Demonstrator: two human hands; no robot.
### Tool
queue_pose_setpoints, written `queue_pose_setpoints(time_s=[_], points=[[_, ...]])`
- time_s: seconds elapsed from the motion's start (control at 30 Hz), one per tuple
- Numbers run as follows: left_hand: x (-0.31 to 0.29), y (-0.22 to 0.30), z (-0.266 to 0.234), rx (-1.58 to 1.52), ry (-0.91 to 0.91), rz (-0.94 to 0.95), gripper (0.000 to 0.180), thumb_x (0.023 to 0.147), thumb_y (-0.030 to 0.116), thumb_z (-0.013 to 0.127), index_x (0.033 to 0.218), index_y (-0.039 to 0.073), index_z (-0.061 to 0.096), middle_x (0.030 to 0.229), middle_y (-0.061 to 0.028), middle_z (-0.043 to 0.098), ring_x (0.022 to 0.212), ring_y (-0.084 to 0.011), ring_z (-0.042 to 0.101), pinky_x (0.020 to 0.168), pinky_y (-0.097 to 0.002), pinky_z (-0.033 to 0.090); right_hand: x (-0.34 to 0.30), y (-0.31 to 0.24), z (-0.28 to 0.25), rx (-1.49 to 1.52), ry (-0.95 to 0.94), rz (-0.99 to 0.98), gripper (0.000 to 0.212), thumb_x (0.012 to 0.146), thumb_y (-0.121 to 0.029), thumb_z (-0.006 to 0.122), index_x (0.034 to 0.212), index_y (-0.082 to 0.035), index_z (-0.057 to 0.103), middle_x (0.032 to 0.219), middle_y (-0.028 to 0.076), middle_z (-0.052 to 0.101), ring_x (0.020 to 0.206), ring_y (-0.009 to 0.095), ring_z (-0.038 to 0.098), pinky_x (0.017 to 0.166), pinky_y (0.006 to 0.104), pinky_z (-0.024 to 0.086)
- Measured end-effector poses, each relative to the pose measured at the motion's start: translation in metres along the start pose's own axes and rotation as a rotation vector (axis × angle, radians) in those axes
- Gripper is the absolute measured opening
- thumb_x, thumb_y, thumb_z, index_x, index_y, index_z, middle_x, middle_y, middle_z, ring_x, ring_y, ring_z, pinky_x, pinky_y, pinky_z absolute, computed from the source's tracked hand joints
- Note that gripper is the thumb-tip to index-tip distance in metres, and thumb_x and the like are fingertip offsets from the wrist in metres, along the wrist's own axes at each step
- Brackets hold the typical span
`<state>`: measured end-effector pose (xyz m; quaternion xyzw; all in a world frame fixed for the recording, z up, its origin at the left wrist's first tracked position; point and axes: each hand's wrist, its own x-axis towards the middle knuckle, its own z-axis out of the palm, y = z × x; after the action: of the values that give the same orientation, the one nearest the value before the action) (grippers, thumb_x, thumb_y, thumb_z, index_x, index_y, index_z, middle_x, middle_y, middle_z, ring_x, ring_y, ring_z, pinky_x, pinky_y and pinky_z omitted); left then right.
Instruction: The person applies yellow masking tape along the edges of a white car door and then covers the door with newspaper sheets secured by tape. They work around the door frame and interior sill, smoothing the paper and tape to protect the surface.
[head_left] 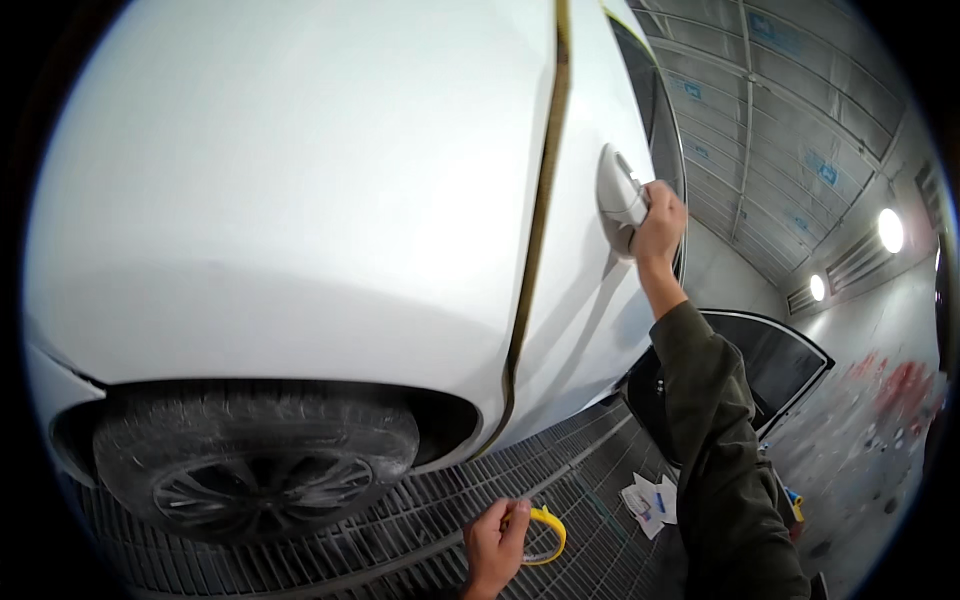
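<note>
My right hand [661, 222] is closed round the white door handle [622, 190] of a white car door [575, 235]. Between that door and the white body panel [300, 150] to its left runs a dark gap with a yellowish-brown strip [543, 200] along it. Low in the view, my left hand [494, 548] grips a roll of yellow tape [558, 540] by its side, above the floor grating. The fingertips of my right hand are partly hidden behind the handle.
Below the body panel sits a wheel with a dusty tyre [255, 425]. Further along, a dark car door [770, 350] stands open. White papers [650, 503] lie on the metal floor grating [590, 490]. At right is a paint-stained wall [870, 430] with lamps [890, 231] above.
</note>
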<state>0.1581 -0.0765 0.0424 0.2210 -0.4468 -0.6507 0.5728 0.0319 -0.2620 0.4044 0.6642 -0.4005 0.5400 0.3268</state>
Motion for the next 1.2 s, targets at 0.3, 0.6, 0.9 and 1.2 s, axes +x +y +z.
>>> queue_pose_setpoints(time_s=[0.3, 0.6, 0.9, 1.2], points=[[-0.015, 0.075, 0.024, -0.024, 0.181, -0.109, 0.026, 0.099, 0.016, 0.055, 0.081, -0.001, 0.058, 0.062, -0.0046, 0.047, 0.055, -0.0086, 0.040, 0.051, -0.0303, 0.032, -0.008, -0.003, -0.001, -0.043, -0.186, 0.044, 0.036, 0.095, -0.022, 0.039, 0.075, 0.003, 0.055, 0.060, 0.014, 0.049, 0.054, 0.019, 0.044, 0.054, 0.0340, 0.036], [-0.061, 0.167, 0.081, 0.112, 0.361, -0.290, 0.030, 0.100, 0.026, 0.056, 0.081, 0.003, 0.059, 0.060, -0.0016, 0.041, 0.052, -0.0079, 0.034, 0.049, -0.0327, 0.029, 0.085, -0.038, 0.038, 0.010, -0.192, -0.069, 0.033, 0.094, -0.017, 0.052, 0.120, 0.003, 0.051, 0.127, 0.021, 0.049, 0.114, 0.033, 0.045, 0.098, 0.0405, 0.035], [-0.102, 0.283, 0.151, 0.052, 0.571, -0.357, 0.026, 0.100, 0.028, 0.058, 0.094, 0.005, 0.068, 0.056, 0.0003, 0.041, 0.046, -0.0064, 0.035, 0.045, -0.0344, 0.029, 0.107, -0.075, 0.065, -0.078, -0.351, 0.087, 0.061, 0.096, -0.025, 0.050, 0.143, 0.007, 0.028, 0.150, 0.027, 0.027, 0.143, 0.044, 0.019, 0.116, 0.0545, 0.013], [-0.162, 0.370, 0.150, 0.292, 0.859, -0.447, 0.023, 0.097, 0.015, 0.060, 0.091, -0.006, 0.068, 0.074, -0.0015, 0.064, 0.075, -0.0051, 0.057, 0.068, -0.0241, 0.048, 0.125, -0.081, 0.057, -0.105, -0.374, 0.120, 0.069, 0.090, -0.028, 0.057, 0.143, 0.008, 0.030, 0.149, 0.027, 0.028, 0.141, 0.044, 0.021, 0.115, 0.0567, 0.015]])
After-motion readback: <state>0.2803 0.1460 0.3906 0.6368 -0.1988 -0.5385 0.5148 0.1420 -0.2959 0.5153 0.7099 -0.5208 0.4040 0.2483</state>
